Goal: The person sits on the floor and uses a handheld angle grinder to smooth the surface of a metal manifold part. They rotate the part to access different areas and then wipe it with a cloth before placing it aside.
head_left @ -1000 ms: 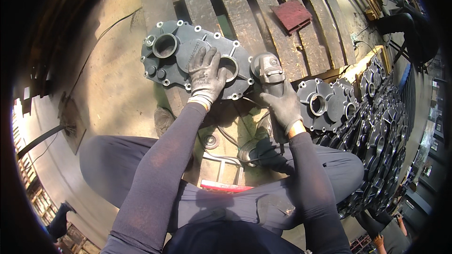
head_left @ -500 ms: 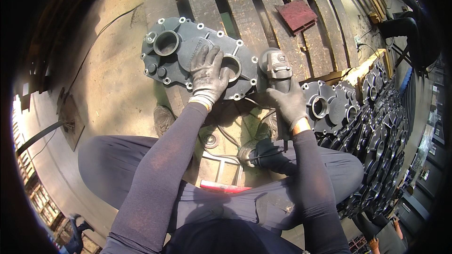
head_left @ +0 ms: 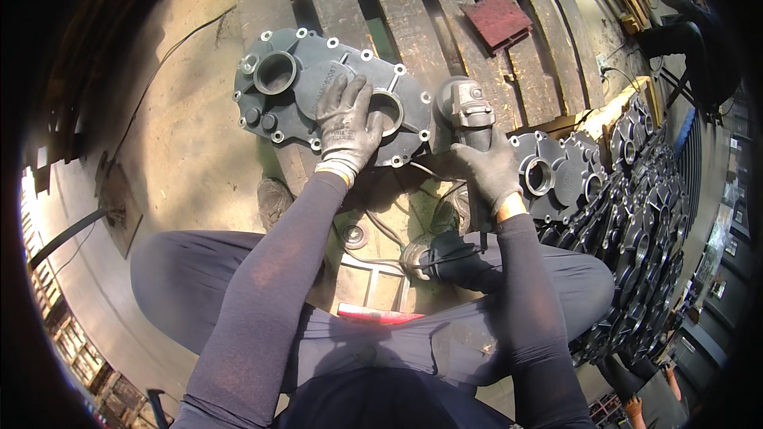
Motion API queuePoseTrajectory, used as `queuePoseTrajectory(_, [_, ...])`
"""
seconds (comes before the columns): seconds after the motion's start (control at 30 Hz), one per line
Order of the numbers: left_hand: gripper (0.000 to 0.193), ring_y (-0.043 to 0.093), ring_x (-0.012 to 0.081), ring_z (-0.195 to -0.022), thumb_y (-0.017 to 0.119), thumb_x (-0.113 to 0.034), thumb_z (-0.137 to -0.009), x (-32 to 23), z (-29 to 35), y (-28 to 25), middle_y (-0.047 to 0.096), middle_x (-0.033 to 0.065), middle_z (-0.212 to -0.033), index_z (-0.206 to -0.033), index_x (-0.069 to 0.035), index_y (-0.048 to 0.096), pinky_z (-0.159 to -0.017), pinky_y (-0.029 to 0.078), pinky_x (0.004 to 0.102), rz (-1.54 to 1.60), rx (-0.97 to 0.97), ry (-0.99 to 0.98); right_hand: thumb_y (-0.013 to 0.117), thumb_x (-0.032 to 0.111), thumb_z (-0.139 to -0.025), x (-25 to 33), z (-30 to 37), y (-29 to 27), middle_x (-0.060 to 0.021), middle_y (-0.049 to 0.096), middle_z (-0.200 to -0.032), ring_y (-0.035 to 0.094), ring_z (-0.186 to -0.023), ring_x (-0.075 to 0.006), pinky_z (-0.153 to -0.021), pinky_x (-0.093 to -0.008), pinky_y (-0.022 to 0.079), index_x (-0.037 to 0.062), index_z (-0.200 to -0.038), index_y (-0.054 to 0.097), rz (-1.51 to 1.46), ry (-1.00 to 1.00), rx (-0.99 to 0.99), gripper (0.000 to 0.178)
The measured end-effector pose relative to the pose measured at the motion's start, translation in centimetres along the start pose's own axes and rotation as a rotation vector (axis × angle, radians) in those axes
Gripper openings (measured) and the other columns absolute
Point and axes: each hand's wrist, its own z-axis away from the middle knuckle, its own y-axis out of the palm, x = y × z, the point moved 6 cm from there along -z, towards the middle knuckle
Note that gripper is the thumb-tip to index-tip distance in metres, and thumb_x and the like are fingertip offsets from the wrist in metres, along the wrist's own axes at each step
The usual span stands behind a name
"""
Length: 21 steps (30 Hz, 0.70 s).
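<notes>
Wooden boards (head_left: 404, 9) lay beyond the left hand (head_left: 348, 125), spread on the metal cover (head_left: 315, 73) and best pressed firmly, away from the grinder (head_left: 472, 110) the right hand (head_left: 493, 171) gripped.

Maroon block (head_left: 496, 21) on wooden pallet (head_left: 397, 4), sunlit floor (head_left: 195, 111)

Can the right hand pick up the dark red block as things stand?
Probably not right away: the right hand holds a grinder, though only pallet boards show between it and the dark red block.
</notes>
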Motion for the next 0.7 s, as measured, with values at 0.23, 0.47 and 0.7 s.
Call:
queuePoseTrajectory(0.23, [0.052,0.046,0.0344,-0.154,0.079,-0.025,-0.087,-0.2,-0.3,0.0,0.064,0.0050,-0.154,-0.138,-0.013,0.072,-0.129,0.031,0.0546,-0.008,-0.010,-0.014,0.092,0.040,-0.079,-0.4,0.1,0.9,-0.0293,0.079,-0.115,0.078,-0.108,-0.0450,-0.096,-0.0500,0.060,-0.0024,-0.123,0.071,-0.114,-0.033,0.045,0.065])
queuePoseTrajectory(0.47, [0.039,0.053,0.0341,-0.145,0.078,-0.014,-0.086,-0.9,-2.0,-0.6,0.069,0.0031,-0.141,-0.124,-0.016,0.078,-0.121,0.039,0.0532,-0.083,0.064,-0.031,0.093,0.039,-0.077,-2.2,-0.5,0.4,-0.0275,0.080,-0.111,0.079,-0.104,-0.0407,-0.095,-0.0484,0.061,-0.0023,-0.128,0.072,-0.075,-0.026,0.001,0.069])
queuePoseTrajectory(0.7, [0.044,0.056,0.0329,-0.142,0.080,-0.012,-0.079,-0.6,-2.3,-0.5,0.072,0.0001,-0.138,-0.123,-0.020,0.079,-0.119,0.039,0.0554,-0.125,0.072,0.000,0.091,0.038,-0.079,-1.0,1.1,-2.0,-0.0276,0.079,-0.115,0.078,-0.107,-0.0403,-0.097,-0.0482,0.060,-0.0031,-0.131,0.070,-0.118,-0.046,-0.022,0.069])
